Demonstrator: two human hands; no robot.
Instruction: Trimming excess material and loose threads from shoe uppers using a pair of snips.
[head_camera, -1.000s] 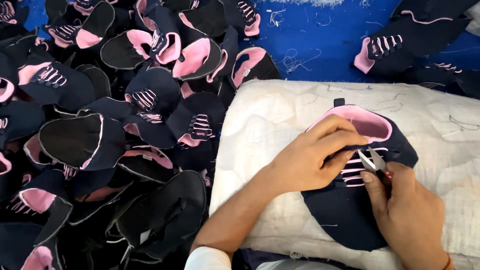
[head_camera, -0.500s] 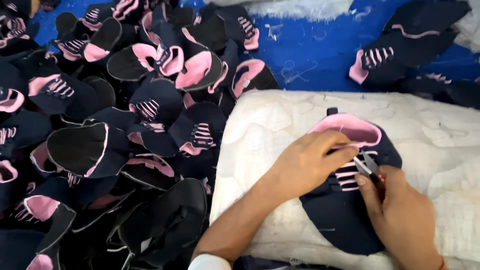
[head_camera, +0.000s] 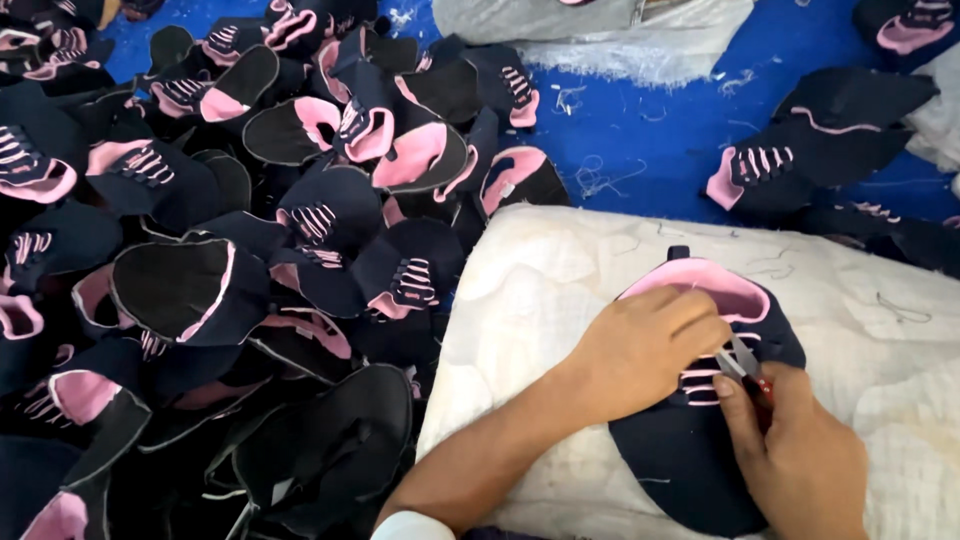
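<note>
Head view: left hand (head_camera: 640, 350) presses flat on a navy shoe upper (head_camera: 690, 450) with pink collar, pinning it to the white padded cloth (head_camera: 540, 300); right hand (head_camera: 800, 460) pinches small snips (head_camera: 742, 362) at the pink laces, steadied for close trimming; piled uppers (head_camera: 250, 270) lie alongside on blue sheeting (head_camera: 640, 130).

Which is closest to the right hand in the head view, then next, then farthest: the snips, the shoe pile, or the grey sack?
1. Snips, held in the right hand.
2. Shoe pile, far left.
3. Grey sack, top edge.
</note>
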